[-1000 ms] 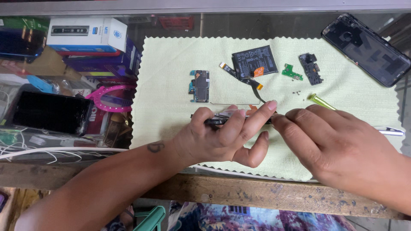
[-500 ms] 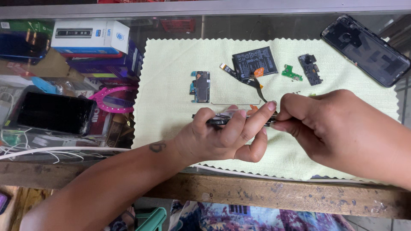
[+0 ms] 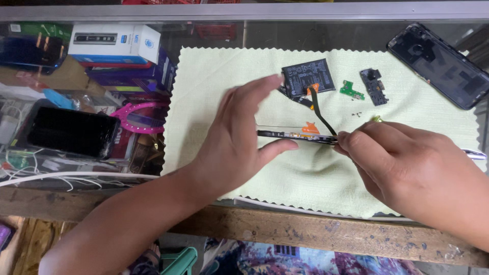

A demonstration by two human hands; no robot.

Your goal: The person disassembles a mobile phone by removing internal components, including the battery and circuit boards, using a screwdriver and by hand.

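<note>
A glass tabletop (image 3: 214, 35) with a worn wooden front edge fills the frame; boxes and cables show beneath the glass at the left. Over its middle lies a pale green cloth (image 3: 305, 178), soft and woven, with zigzag-cut edges.

The left hand (image 3: 234, 137) sits at the centre of the frame, fingers spread wide and raised, the thumb pressed under the near edge of a thin, dark phone frame (image 3: 298, 135) held edge-on just above the cloth. The right hand (image 3: 402, 168), at the right, is closed narrow, its fingertips pinching at the right end of that frame, where a black ribbon cable (image 3: 320, 109) curves up.

At the upper right of the frame lies a glossy dark phone back (image 3: 440, 63), rectangular with rounded corners. At the left, under the glass, rests a black phone (image 3: 69, 132) with a cracked corner. A flat black battery (image 3: 308, 76) lies at the upper middle of the cloth, with a small green circuit board (image 3: 351, 91) and a dark square part (image 3: 373, 85) beside it.

Half a second ago the left hand's fingers were curled over the phone frame; now they are lifted open, and the view has come closer.
</note>
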